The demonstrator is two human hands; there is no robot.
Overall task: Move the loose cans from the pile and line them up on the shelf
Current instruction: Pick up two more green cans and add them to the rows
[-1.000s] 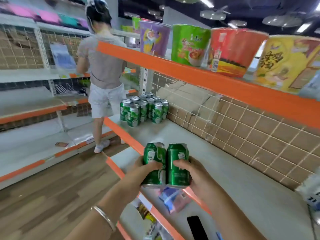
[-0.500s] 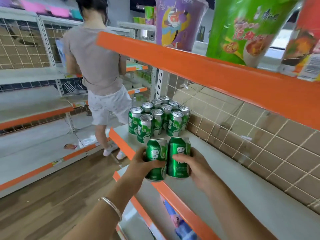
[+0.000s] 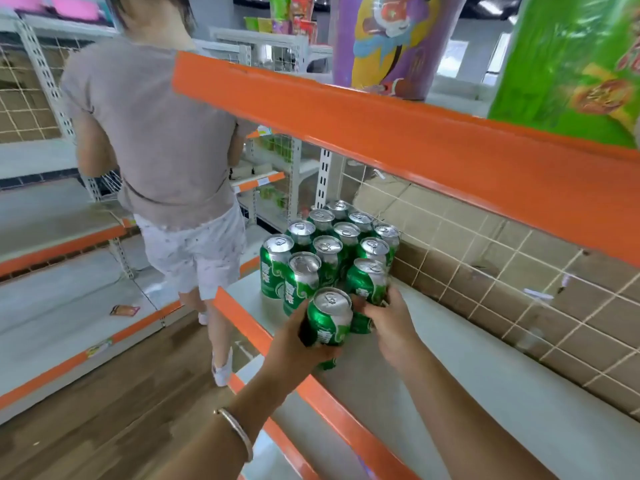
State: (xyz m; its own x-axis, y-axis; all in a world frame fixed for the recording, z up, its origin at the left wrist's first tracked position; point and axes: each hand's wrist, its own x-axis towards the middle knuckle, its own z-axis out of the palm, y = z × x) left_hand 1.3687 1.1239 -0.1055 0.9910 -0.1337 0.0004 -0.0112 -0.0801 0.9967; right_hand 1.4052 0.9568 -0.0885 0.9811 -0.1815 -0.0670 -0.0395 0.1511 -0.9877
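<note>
While we lean toward the shelf (image 3: 485, 393), our left grip (image 3: 301, 344) is curled round a green can, the left can (image 3: 329, 317), with the thumb on its near side and the fingers wrapped behind. It is held upright just above the shelf's orange front lip (image 3: 242, 320); we cannot tell whether its base touches the shelf. Our right grip (image 3: 391, 327) clasps a second green can, the right can (image 3: 367, 282), fingers round its side from the right. This can is upright and pressed against the near end of the block of cans (image 3: 329, 244), on the side nearest the wire back panel (image 3: 519, 271). The block stands in tight rows at the far end of the shelf, silver tops up. The left can is just beside the right can and close to the block's front row. A silver bracelet (image 3: 239, 434) sits on our left wrist.

Above us, on the upper shelf (image 3: 415, 140), stand a purple cup (image 3: 391, 39) and a green cup (image 3: 571, 64). Another person (image 3: 156, 133) stands in the aisle on the wooden floor (image 3: 104, 393), back turned to us.
</note>
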